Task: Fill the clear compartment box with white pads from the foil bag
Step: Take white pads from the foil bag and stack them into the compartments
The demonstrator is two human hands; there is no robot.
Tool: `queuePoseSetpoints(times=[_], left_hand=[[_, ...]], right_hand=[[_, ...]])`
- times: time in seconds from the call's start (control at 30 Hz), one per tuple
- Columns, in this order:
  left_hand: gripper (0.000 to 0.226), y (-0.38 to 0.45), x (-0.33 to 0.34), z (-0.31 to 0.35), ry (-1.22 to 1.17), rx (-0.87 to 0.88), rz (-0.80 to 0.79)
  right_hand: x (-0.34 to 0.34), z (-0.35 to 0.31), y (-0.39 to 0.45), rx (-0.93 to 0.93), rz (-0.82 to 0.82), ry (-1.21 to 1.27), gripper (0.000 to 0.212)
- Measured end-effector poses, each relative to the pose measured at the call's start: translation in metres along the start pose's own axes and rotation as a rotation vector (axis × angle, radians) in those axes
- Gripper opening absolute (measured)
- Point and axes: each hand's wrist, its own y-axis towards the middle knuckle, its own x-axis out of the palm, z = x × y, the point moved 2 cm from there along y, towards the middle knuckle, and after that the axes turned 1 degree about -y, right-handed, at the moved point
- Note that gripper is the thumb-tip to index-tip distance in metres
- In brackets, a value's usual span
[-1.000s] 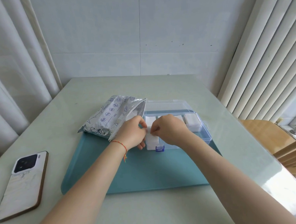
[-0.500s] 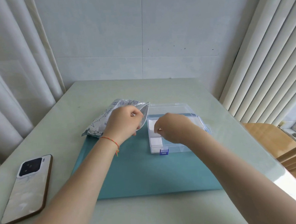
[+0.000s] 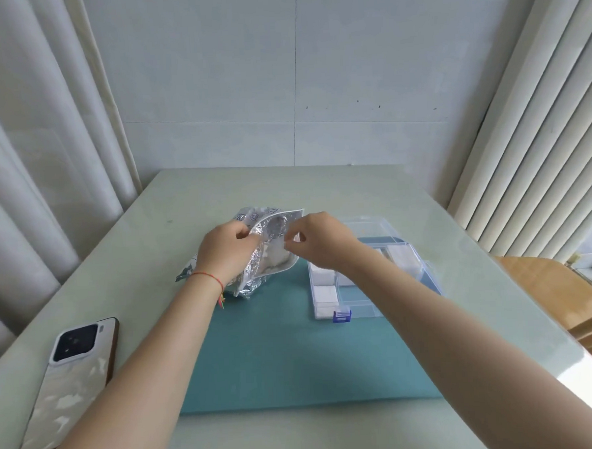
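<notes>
gripping the foil bag (image 3: pixel 271 246) by opposite mouth edges, left hand (image 3: pixel 224 252) and right hand (image 3: pixel 318 242) hold it beside the clear box (image 3: pixel 366 282).

Both forearms are bare; a thin red string bracelet (image 3: pixel 208 276) circles the left wrist.

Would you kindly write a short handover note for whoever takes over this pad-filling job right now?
Left hand: grips the foil bag and holds its mouth open, tilted up off the teal mat.
Right hand: at the bag's mouth, fingers pinching its edge; whether it holds a pad, I cannot tell.
Clear compartment box: open on the mat, right of the bag.
Done: white pads fill the left compartments, more lie in the far right one.
Left: the near middle compartments look bare; take more pads from the bag and fill them.
</notes>
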Motion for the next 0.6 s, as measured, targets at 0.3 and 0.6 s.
queuePoseSetpoints(times=[0.3, 0.6], left_hand=[[0.035, 0.005, 0.005, -0.014, 0.102, 0.032, 0.005], [0.03, 0.007, 0.01, -0.014, 0.182, 0.073, 0.004]], right_hand=[[0.028, -0.008, 0.022, 0.032, -0.106, -0.208, 0.021], [0.034, -0.011, 0.028, -0.035, -0.089, -0.394, 0.017]])
